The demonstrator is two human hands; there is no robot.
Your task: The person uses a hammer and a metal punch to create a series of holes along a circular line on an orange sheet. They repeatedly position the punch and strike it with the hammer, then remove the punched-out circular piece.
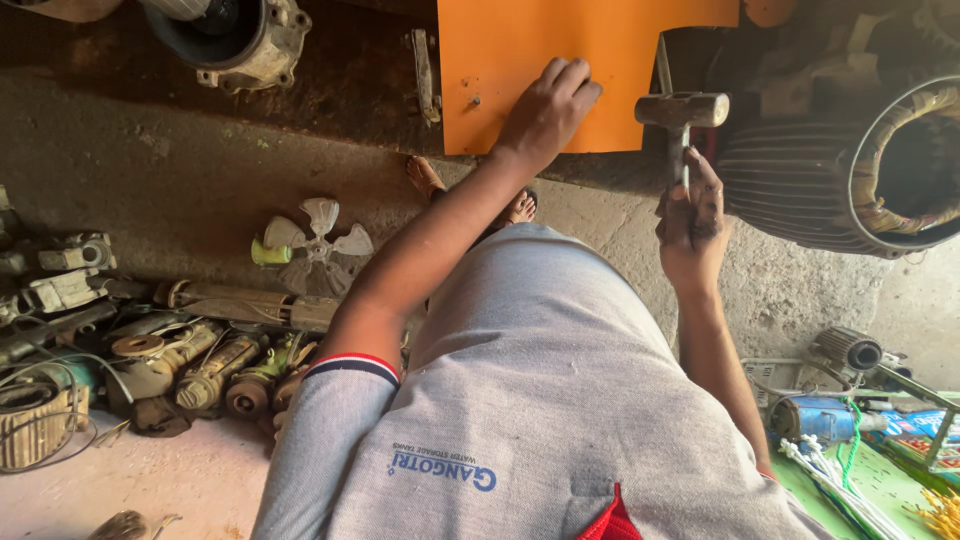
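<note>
- Our left hand (548, 108) lies knuckles-up on the flat orange sheet (520, 50), fingers curled, pressing it onto the dark workbench (340, 80); it grips nothing.
- Our right hand (690, 215) is closed round the handle of the steel-headed hammer (682, 110), head raised just off the sheet's right edge.
- To do this well, we judge: keep the left fingers well back from the strike line, hold the sheet flat, use short controlled blows.
- Obstacle: the large ribbed grey motor housing (810, 190) sits right beside the hammer and cramps the swing.
- A small screw or hole (474, 100) shows on the sheet; we cannot tell which.
- Floor below: a pale fan impeller (318, 240) and a row of worn rotors (210, 370), with our sandalled feet (470, 195) under the bench edge.
</note>
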